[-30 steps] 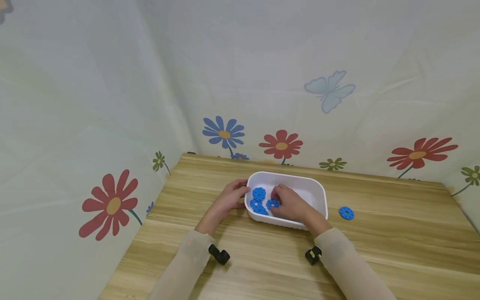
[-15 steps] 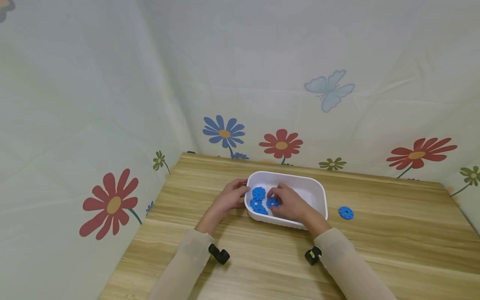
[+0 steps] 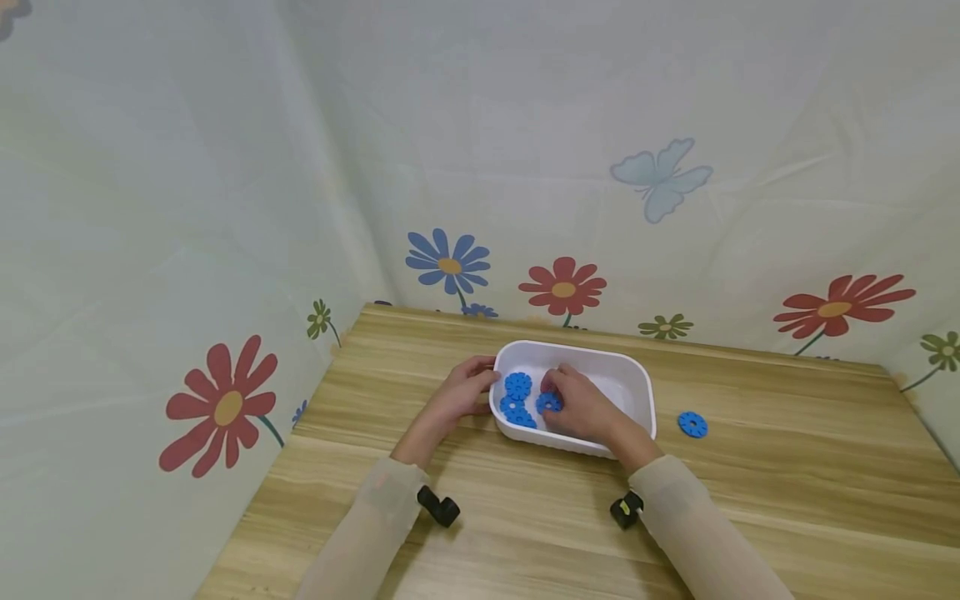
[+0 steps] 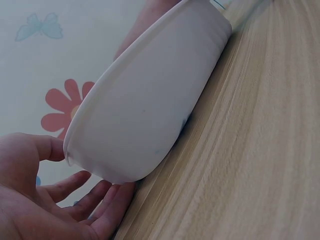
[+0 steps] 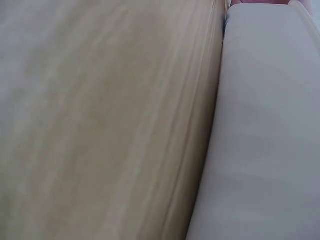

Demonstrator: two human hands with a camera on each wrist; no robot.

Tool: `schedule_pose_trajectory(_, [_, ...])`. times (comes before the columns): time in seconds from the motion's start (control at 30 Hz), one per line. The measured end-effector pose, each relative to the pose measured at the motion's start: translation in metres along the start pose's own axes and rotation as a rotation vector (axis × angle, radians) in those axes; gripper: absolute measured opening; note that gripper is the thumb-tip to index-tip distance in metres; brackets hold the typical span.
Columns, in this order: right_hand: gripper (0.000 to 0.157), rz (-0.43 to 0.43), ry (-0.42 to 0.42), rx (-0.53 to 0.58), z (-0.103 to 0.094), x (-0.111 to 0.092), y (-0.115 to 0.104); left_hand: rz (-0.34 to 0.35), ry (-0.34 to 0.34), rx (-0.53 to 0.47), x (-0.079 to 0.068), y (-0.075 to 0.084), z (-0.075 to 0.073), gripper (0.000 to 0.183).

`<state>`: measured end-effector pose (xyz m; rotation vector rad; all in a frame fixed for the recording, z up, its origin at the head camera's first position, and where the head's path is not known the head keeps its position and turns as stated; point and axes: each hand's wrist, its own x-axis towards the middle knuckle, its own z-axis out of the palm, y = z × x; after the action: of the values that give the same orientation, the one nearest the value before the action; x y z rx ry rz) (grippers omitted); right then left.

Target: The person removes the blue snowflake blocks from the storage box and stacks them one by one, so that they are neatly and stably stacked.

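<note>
A white plastic tub [image 3: 633, 392] stands on the table in the head view. My left hand [image 3: 459, 392] holds its left end; in the left wrist view the thumb meets the rim, while the other fingers of that hand [image 4: 55, 200] lie against the end wall. Inside the tub, my right hand [image 3: 581, 406] pinches a blue notched building disc [image 3: 550, 403] with a hole in its middle. More blue discs [image 3: 517, 386] lie overlapping at the tub's left end. The right wrist view shows the tub's outer side [image 5: 265, 125], and the right fingers are out of sight there.
A single blue disc [image 3: 692, 424] lies flat on the wood-grain table [image 3: 787, 467], right of the tub. Behind the table and along its left hangs a pale cloth [image 3: 480, 150] printed with flowers and a butterfly.
My right fingers have drawn closer together on the blue disc, which has shifted slightly to the right and away from me. The left hand and the tub have kept their places.
</note>
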<state>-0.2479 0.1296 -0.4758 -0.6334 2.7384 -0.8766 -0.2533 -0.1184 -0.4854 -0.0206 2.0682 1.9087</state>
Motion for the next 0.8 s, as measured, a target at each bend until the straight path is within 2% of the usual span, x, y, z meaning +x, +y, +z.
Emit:
schedule_pose_trajectory(0.4, [0.037, -0.027, 0.030, -0.006, 0.0011, 0.0004, 0.0025, -0.001, -0.003, 0.006, 0.0002, 0.0000, -0.0002, 0.047])
schedule_pose_trajectory(0.8, [0.043, 0.023, 0.011, -0.006, 0.0009, 0.0012, 0.0011, -0.006, -0.007, 0.001, 0.0009, -0.0008, 0.0002, 0.046])
